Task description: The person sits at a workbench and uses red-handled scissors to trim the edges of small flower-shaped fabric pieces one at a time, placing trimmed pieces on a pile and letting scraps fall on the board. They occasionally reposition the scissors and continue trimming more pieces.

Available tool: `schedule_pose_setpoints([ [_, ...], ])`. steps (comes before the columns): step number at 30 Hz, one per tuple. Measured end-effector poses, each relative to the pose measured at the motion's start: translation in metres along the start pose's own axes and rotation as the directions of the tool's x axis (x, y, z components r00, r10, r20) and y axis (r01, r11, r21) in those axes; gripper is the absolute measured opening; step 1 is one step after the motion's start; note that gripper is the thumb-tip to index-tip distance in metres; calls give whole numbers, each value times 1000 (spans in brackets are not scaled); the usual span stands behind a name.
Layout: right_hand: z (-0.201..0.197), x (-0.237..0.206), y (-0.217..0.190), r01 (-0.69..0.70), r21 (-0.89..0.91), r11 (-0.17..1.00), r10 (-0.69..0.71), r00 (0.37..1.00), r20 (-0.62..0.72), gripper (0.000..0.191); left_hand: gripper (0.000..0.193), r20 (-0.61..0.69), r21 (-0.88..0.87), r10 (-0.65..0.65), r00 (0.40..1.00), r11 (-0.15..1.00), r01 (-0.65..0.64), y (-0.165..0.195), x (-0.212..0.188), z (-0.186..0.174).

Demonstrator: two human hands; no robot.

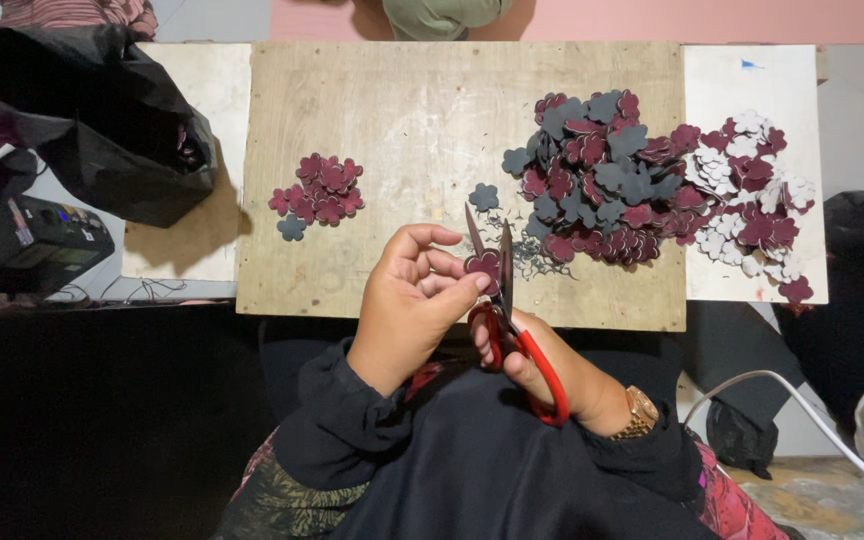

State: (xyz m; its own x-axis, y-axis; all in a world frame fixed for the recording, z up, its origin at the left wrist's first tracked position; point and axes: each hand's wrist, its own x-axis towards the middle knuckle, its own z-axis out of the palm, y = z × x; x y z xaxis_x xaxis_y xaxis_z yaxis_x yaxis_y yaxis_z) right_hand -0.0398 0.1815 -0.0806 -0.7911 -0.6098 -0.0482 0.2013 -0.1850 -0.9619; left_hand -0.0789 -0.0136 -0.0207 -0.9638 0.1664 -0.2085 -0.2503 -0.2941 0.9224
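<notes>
Maroon flower cutout (484,264) is sitting pinched in left hand (414,300) fingertips, over the wooden board (392,120) near its front edge. Right hand (542,365) is gripping red-handled scissors (507,310), blades parted around the cutout. Small maroon pile (320,190) is lying at board's left side, big maroon-grey pile (602,175) at right edge, spilling onto white sheet (747,85). Black bag (102,120) is sitting far left.

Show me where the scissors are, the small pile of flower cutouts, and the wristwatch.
scissors (537,365): head view, on the red handle below the right hand.
small pile of flower cutouts (322,188): head view, on the middle of the maroon cluster on the board's left.
wristwatch (642,410): head view, on the gold band.
</notes>
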Motion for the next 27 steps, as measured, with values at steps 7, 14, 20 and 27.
schedule_pose_setpoints([
  [7, -2, 0, 1, -8, -15, 1000, 8, 999, -35, 84, 34, 42, 28, 43, 998, 999, -44, -4, 3, 0],
  [14, 0, -3, -7, 27, -12, 1000, -27, 998, -53, 86, 17, 126, -75, -50, 991, 995, 59, -9, -1, 5],
  [20, -2, -5, -4, 29, 33, 999, -27, 999, -47, 85, 11, 112, 31, 27, 993, 999, -31, -12, 0, 4],
  [27, -1, -5, -5, 46, -51, 998, -48, 998, -43, 85, 11, 165, -62, -79, 983, 994, 90, -9, -2, 8],
])
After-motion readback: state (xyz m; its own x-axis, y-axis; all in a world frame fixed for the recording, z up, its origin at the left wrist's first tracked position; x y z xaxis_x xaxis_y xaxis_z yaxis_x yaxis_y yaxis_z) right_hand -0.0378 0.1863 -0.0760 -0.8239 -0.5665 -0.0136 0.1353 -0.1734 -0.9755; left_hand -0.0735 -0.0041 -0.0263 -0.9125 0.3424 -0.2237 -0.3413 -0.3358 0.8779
